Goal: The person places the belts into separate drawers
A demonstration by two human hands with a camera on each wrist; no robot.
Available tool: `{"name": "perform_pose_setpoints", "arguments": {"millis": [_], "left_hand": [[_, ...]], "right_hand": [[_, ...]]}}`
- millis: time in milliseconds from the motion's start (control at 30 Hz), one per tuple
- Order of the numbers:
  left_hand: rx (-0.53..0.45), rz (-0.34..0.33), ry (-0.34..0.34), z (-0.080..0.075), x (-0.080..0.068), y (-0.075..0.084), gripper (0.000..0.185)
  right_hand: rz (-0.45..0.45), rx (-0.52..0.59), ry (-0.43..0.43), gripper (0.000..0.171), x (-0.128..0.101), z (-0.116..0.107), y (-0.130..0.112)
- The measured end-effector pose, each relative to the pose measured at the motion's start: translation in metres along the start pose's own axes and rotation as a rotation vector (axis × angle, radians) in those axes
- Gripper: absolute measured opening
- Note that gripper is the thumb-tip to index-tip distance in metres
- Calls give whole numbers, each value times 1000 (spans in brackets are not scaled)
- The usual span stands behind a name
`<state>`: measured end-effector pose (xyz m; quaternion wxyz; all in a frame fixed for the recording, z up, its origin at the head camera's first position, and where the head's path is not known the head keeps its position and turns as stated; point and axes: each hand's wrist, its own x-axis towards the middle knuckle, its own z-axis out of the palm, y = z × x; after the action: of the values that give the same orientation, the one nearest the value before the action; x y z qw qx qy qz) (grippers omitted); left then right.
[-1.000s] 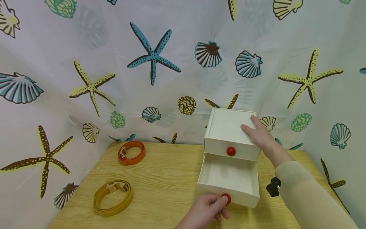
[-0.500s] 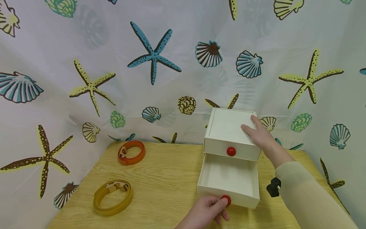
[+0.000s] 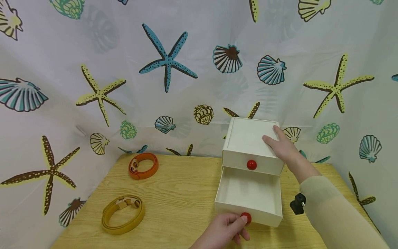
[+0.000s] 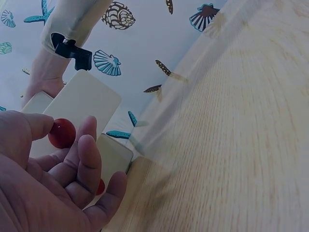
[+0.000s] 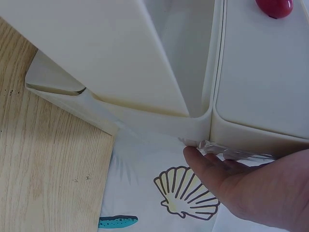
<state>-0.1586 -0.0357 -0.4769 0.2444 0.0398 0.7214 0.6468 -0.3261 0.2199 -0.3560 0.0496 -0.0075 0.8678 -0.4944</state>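
The lower drawer (image 3: pixel 248 194) of the small white drawer box (image 3: pixel 248 138) stands pulled well out toward the person, its inside bare and white. The box sits at the back right of the wooden table (image 3: pixel 180 193), right against the seashell curtain (image 3: pixel 168 69).

Left hand (image 3: pixel 222 230) is at the front of that open drawer, thumb and fingers pinching the red knob (image 3: pixel 246 218); the left wrist view shows the knob caught between the thumb and the curled fingers (image 4: pixel 84 159). Above it, the upper drawer (image 3: pixel 252 163) sits closed, its own red knob (image 3: pixel 251 164) untouched.

Right hand (image 3: pixel 281 145) lies flat on top of the box, fingers straight and spread toward the right rear edge, gripping nothing. From the right wrist view the fingertips (image 5: pixel 193 154) reach over the box's corner, with the curtain's shell print just behind. A beige sleeve (image 3: pixel 332 211) covers that forearm, and a black wrist mount (image 3: pixel 297 203) shows beside it.

Well apart on the left of the table lie two coiled belts: an orange belt (image 3: pixel 143 166) near the back, and a mustard belt (image 3: pixel 123 214) closer to the front edge.
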Motion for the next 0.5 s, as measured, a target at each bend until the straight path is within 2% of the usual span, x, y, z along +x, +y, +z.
{"name": "perform_pose_setpoints", "arguments": {"millis": [167,500], "left_hand": [[8,11,-2,-2,-1,-1,34],[15,76,-9,-8,-4,0,34]], "right_hand": [[0,0,-5,90,0,0,0],[-1,-7,-8,89,0,-1,-1]]}}
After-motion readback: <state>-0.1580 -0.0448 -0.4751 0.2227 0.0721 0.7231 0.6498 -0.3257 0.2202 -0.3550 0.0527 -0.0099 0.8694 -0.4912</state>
